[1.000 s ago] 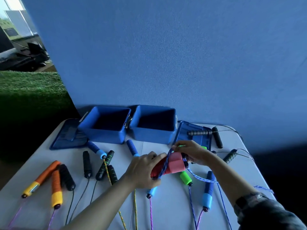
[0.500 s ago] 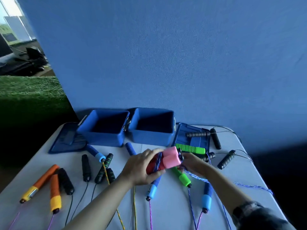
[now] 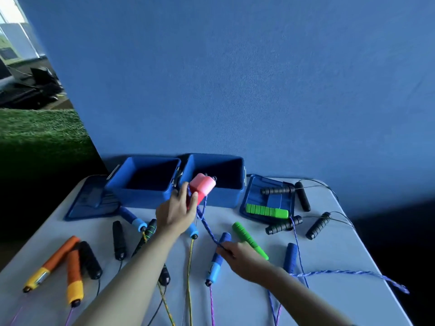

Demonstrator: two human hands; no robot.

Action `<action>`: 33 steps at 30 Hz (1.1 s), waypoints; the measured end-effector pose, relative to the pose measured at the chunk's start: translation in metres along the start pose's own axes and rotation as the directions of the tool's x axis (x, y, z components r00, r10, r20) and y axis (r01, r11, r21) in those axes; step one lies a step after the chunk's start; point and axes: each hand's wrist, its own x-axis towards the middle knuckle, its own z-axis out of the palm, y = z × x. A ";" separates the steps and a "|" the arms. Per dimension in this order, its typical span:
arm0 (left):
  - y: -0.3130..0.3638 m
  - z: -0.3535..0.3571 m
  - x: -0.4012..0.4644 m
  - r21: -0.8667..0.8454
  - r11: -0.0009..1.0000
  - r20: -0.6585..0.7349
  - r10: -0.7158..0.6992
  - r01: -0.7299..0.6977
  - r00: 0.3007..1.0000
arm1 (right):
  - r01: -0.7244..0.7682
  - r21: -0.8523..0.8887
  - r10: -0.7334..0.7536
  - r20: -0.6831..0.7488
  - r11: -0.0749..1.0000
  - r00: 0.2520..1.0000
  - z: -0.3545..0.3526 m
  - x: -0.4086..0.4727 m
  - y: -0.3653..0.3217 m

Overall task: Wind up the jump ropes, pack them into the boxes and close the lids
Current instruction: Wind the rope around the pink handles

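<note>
left hand [image 3: 177, 212] is up near the middle of the tabletop [image 3: 240, 300], fingers wrapped tight around the pink handles [image 3: 202, 186] — that bundle is lifted and tilted, its top end over the front rim of the right box [image 3: 217, 182]. the blue rope [image 3: 207, 225] drops from the handles toward five o'clock, straight into the right hand [image 3: 244, 260], which has it pinched between thumb and fingers, low over the tabletop. past that hand the rope trails off toward three o'clock, lying loose toward the table's right edge.

left box [image 3: 143, 180] sits touching the right box at its nine o'clock side, both open, insides dark. one lid [image 3: 90, 201] lies flat at nine o'clock of the left box, the other lid [image 3: 267, 198] at three o'clock of the right box, with a green handle [image 3: 267, 211] and a black handle [image 3: 277, 190] resting on it. more handles are scattered across the near tabletop — orange pair [image 3: 61, 267] at far left, second green handle [image 3: 249, 240] just beside the right hand.
</note>
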 end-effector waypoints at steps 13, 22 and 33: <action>-0.016 0.010 -0.011 -0.138 0.981 0.099 -0.124 0.137 0.987 | -0.005 -0.118 -0.007 -0.097 0.993 0.995 -0.019 -0.002 0.002; -0.004 -0.008 -0.014 -0.329 0.935 0.141 -0.089 0.131 0.986 | -0.293 0.150 0.314 -0.144 0.944 0.938 0.003 0.021 0.069; -0.026 -0.002 0.002 -0.191 0.953 0.053 -0.228 0.234 0.972 | -0.270 0.274 0.272 0.032 0.923 0.962 0.042 -0.001 0.064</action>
